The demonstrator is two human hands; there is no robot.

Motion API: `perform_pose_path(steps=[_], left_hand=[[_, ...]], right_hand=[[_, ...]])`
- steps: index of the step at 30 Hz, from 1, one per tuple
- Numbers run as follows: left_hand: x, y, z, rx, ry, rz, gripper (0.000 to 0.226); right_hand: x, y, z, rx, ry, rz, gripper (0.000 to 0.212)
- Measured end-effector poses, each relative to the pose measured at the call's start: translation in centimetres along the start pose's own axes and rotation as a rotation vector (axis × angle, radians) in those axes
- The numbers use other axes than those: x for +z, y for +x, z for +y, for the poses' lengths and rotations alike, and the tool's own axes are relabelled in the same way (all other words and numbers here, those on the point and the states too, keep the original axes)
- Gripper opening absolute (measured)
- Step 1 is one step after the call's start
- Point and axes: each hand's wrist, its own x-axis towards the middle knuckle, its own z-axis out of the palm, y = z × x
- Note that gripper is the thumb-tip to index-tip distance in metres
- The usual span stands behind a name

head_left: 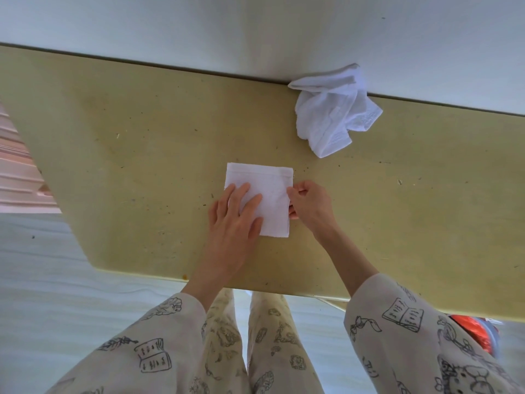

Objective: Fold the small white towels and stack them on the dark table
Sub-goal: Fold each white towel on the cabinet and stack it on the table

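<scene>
**A plain room with a worn tabletop**

A yellowish-olive table [142, 143] fills the middle of the view, its surface flecked with small dark marks and scratches. Its far edge meets a pale, bare wall [255, 29] along a thin dark seam. Below the near edge lies a light floor [42, 280] with faint wavy grain. At the left edge stands a pinkish ribbed object [20, 177]. The light is soft and even.

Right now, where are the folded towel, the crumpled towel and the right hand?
folded towel [270, 191]: head view, bare middle.
crumpled towel [332, 115]: head view, centre of the heap.
right hand [311, 204]: head view, back of the hand.
</scene>
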Motion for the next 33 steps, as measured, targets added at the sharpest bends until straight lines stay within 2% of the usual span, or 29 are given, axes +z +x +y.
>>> perform_pose_path(steps=[3, 10, 14, 18, 21, 23, 25, 27, 30, 32, 33], left_hand=[[0.3, -0.2, -0.1, 0.006, 0.033, -0.067, 0.049], [0.5, -0.3, -0.2, 0.001, 0.077, -0.101, 0.061], [0.5, -0.3, -0.2, -0.002, 0.052, -0.093, 0.06], [0.3, -0.4, -0.3, -0.003, 0.02, -0.086, 0.055], [0.2, -0.4, -0.4, 0.003, -0.003, -0.101, 0.052], [0.2, -0.4, -0.4, 0.011, 0.004, -0.111, 0.051], [0.4, -0.4, -0.5, 0.02, 0.029, -0.122, 0.052], [0.6, -0.4, -0.7, 0.033, 0.061, -0.12, 0.053], [0.7, -0.3, -0.8, 0.054, 0.105, -0.096, 0.053], [0.6, -0.2, -0.9, 0.067, 0.127, -0.086, 0.052], [0.6, -0.2, -0.9, 0.071, 0.126, -0.087, 0.05]], right_hand=[[-0.2, -0.1, -0.2, 0.015, 0.0, -0.02, 0.008], [-0.9, -2.0, 0.1, 0.041, -0.121, -0.121, 0.009], [-0.8, -2.1, 0.3, 0.048, -0.149, -0.119, 0.014], [-1.0, -1.9, 0.5, 0.068, -0.109, -0.126, 0.004], [-1.0, -1.8, 0.6, 0.071, -0.097, -0.125, 0.012], [-0.9, -1.8, 0.6, 0.07, -0.102, -0.117, 0.013], [-0.8, -2.0, 0.5, 0.062, -0.108, -0.111, 0.004], [-0.6, -2.2, 0.6, 0.03, -0.151, -0.064, 0.01], [0.5, -2.8, 1.2, -0.12, -0.184, 0.182, 0.008], [1.8, -2.9, 2.0, -0.42, -0.353, 0.383, 0.023], [2.5, -2.8, 2.3, -0.567, -0.474, 0.424, 0.03]])
